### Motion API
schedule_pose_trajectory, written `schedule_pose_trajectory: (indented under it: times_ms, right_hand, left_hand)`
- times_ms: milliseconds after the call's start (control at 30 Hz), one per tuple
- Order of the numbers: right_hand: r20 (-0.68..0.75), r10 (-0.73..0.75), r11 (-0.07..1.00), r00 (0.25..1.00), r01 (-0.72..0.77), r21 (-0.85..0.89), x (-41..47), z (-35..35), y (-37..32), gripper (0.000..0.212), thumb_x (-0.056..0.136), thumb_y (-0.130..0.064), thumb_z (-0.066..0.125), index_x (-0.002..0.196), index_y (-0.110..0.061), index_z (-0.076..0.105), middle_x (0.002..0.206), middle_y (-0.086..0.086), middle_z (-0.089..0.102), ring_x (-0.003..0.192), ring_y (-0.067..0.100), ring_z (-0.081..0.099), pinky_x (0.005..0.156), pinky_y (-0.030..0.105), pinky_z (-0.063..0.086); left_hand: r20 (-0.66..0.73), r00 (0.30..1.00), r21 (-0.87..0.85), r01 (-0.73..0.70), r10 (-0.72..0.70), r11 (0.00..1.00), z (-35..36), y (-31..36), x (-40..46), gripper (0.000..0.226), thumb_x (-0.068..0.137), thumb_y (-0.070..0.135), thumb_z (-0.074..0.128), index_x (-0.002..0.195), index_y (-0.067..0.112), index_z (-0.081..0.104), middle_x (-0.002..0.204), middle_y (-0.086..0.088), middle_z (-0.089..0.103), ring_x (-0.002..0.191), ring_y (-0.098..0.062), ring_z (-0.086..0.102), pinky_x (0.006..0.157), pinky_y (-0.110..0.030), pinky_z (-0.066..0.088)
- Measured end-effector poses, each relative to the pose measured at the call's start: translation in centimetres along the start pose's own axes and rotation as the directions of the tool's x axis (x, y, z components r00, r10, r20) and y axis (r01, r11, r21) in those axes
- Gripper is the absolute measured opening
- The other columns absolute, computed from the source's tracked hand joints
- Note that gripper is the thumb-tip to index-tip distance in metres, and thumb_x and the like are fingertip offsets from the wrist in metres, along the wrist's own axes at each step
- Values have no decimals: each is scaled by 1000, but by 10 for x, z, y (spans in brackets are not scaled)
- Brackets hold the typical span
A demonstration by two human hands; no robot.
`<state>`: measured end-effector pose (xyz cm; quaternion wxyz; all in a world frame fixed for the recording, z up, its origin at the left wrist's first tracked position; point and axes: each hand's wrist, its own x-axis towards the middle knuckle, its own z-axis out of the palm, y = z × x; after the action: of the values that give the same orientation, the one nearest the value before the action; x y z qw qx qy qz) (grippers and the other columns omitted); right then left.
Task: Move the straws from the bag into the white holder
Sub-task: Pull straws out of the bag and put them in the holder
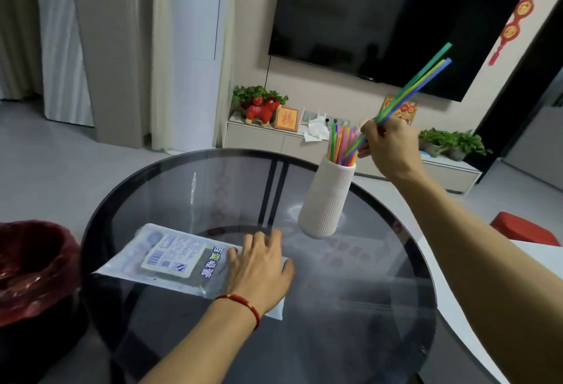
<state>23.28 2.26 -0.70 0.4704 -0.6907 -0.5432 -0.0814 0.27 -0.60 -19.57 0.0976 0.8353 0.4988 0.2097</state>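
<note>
A ribbed white holder (327, 201) stands on the round glass table (380, 292), with several coloured straws (341, 146) upright inside it. My right hand (390, 146) pinches three straws (423, 79), green, yellow and blue. They slant up to the right, and their lower ends dip toward the holder's mouth. The flat clear plastic bag (170, 258) with a printed label lies at the table's left. My left hand (259, 268) rests flat on the bag's right end, fingers spread.
A bin with a red liner (33, 265) stands left of the table. A white tabletop (536, 258) and a red stool (524, 228) sit at the right. Behind are a low cabinet (259, 137) with plants and ornaments, and a wall television (396, 18).
</note>
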Motion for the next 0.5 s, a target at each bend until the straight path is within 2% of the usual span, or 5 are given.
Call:
schedule_pose_trajectory:
  times_ms: [100,233,300,400,500]
  right_hand:
    - [80,64,996,995,-58,-71,8,9,-4,30,103,-14,51,91,7,70,74,23,75,57,23,75,47,20,56]
    - [143,129,986,981,-113,-120,9,17,-10,22,101,-18,58,109,-1,70,86,17,76,59,18,73,49,22,59]
    - [148,149,975,978,-120,-189,11,21,-14,30,98,-27,64,119,-6,67,108,17,73,81,24,71,69,33,61]
    - [98,150,973,984,-129,-190,17,20,-19,66,91,-41,73,141,-6,47,138,18,55,116,30,59,97,42,52]
    - [-27,-20,994,999,17,-106,22,11,-27,91,88,-30,79,158,-11,23,155,18,37,133,31,48,108,41,47]
  left_hand:
    - [9,1000,-11,3,-3,1000,-2,-2,2,41,95,44,42,131,25,38,128,-4,52,122,-27,44,97,-46,38]
    - [37,999,-5,0,0,1000,-2,-2,2,43,96,44,42,134,24,37,132,-4,51,123,-26,44,98,-46,39]
    - [41,999,-2,1,-1,1000,-3,-2,4,43,96,45,44,133,24,38,130,-4,51,122,-26,45,97,-46,39]
    - [46,999,-29,27,-26,999,-6,-3,8,38,94,41,44,128,24,41,126,-4,52,121,-27,44,97,-47,40]
    - [80,996,-34,45,-42,998,-9,-7,11,40,94,42,44,128,23,42,128,-6,52,123,-28,43,98,-49,39]
